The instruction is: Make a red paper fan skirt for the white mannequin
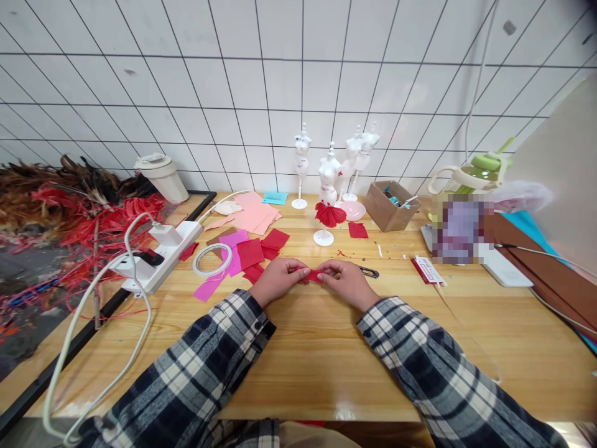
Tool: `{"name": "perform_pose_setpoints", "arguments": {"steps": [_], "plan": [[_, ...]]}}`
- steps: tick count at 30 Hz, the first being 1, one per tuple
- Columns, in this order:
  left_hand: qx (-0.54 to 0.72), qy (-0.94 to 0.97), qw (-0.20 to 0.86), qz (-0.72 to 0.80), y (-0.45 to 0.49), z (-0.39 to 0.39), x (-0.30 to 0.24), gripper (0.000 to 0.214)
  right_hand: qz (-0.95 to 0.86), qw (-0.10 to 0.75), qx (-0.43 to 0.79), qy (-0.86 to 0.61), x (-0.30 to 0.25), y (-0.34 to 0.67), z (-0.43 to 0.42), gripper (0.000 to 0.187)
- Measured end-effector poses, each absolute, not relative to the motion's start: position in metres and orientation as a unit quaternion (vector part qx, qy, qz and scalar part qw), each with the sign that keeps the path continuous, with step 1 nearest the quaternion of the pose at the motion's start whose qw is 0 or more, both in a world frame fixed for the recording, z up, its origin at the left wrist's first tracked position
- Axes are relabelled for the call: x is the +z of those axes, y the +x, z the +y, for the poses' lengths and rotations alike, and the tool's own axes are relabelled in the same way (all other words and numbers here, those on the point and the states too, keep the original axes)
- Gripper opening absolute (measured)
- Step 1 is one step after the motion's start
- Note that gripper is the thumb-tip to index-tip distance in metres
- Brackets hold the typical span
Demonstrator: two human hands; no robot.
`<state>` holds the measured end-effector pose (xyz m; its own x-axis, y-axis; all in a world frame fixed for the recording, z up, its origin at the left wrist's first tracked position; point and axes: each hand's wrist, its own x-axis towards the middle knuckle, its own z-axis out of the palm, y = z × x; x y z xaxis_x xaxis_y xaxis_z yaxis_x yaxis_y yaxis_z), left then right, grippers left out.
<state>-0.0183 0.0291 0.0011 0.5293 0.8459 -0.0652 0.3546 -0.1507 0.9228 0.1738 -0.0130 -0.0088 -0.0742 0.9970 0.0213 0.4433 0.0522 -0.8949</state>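
Sprawling over the far left of the frame, dark feathers and red strands lie in a tangle beside the tabletop. A lidded cup stands at the upper left, and below it lies a power strip, its white cable looping toward the lower left corner. Next comes a tape roll, flat and partly over purple pieces, with red squares to its right and pink sheets above.

At the middle of the frame the left hand and right hand come close together, fingertips pinching a small red piece between them — one hand at each end. Above them stands a mannequin in a red skirt, three more mannequins behind it. A pink dish sits just right of the skirt; a black tool lies beside the right hand.

Farther right stand an open box, then a red and white packet lying flat, a pixelated patch — its contents unreadable — and, at the upper right, a green-lidded bottle.
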Motion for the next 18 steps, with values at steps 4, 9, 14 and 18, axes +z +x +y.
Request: {"name": "perform_pose_setpoints", "arguments": {"steps": [4,9,14,18], "plan": [[0.236,0.728,0.512,0.391,-0.020,0.030,-0.002,0.029,-0.643,0.351,0.372,-0.570,-0.009,0.174,-0.014,0.019],[0.279,0.703,0.496,0.427,-0.017,0.028,0.001,0.031,-0.628,0.363,0.359,-0.587,-0.008,0.175,-0.013,0.019],[0.374,0.514,0.614,0.467,-0.002,0.012,0.010,0.056,-0.592,0.439,0.340,-0.584,-0.003,0.168,-0.015,0.020],[0.390,0.438,0.674,0.449,0.006,0.003,0.010,0.036,-0.596,0.457,0.326,-0.575,-0.002,0.162,-0.019,0.019]]}}
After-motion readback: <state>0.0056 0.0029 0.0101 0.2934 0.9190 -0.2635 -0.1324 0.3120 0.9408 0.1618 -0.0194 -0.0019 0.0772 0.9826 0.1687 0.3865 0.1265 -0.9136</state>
